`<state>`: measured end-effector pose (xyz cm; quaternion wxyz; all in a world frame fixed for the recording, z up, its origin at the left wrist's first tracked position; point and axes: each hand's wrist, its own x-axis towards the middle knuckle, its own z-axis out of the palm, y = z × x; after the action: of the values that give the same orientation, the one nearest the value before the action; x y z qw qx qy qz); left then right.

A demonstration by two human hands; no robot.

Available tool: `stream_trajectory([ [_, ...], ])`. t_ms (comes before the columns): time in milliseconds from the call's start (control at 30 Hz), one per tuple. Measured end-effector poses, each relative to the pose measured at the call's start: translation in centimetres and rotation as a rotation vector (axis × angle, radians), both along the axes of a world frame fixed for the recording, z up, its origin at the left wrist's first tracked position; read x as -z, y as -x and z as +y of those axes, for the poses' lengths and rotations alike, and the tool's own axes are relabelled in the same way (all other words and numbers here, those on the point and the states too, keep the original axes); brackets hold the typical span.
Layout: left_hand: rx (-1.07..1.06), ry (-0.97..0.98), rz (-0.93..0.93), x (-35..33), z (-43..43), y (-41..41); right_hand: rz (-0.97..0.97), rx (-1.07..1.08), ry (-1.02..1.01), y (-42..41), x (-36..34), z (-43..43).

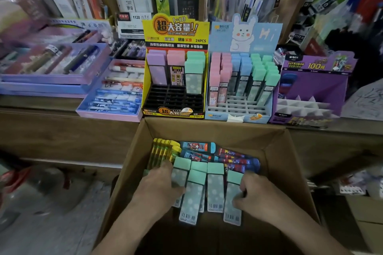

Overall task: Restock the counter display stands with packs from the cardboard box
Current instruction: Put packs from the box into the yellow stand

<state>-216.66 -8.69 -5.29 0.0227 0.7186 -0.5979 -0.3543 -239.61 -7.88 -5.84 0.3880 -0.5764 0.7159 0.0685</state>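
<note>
Probably light, stiff, slick packs (215, 188) in box (290, 161): right hand (256, 192) pinches one (grip long edges), left hand (159, 186) on another, hold unclear.

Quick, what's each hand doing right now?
Left hand: on the leftmost green packs, grip cannot be told.
Right hand: gripping the rightmost green pack.

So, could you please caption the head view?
Left hand and right hand hold green-capped packs in cardboard box below display stands.
</note>
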Motion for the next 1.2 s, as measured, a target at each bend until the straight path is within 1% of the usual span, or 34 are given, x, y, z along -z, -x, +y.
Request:
stream_trajectory([
  [267,-0.022,-0.024,0.046,1.2,-0.3,-0.4,-0.007,0.017,0.092,-1.4,1.1,0.2],
  [400,-0.044,-0.005,0.036,1.8,-0.5,-0.7,-0.061,0.067,0.113,-1.4,1.8,0.0],
  [467,-0.049,-0.011,0.049,2.2,-0.6,-0.9,-0.118,0.109,0.113,-1.3,2.1,-0.1],
  [600,-0.051,-0.015,0.091,2.6,-0.6,-0.8,-0.242,0.181,0.075,-1.3,2.4,-0.2],
  [800,-0.039,-0.013,0.126,2.6,-0.7,-0.8,-0.346,0.257,0.013,-1.5,2.6,-0.4],
  [900,-0.014,-0.038,0.135,2.8,-0.7,-0.9,-0.387,0.253,-0.044,-1.5,2.8,-0.3],
  [1000,0.006,-0.052,0.178,3.0,-0.7,-1.1,-0.422,0.297,-0.059,-1.2,2.8,-0.4],
  [1133,0.001,-0.068,0.263,2.8,-1.0,-1.2,-0.538,0.402,-0.087,-0.6,2.6,-0.7],
  [1200,-0.002,-0.083,0.277,2.8,-1.0,-1.1,-0.588,0.414,-0.118,-0.4,2.5,-0.8],
])
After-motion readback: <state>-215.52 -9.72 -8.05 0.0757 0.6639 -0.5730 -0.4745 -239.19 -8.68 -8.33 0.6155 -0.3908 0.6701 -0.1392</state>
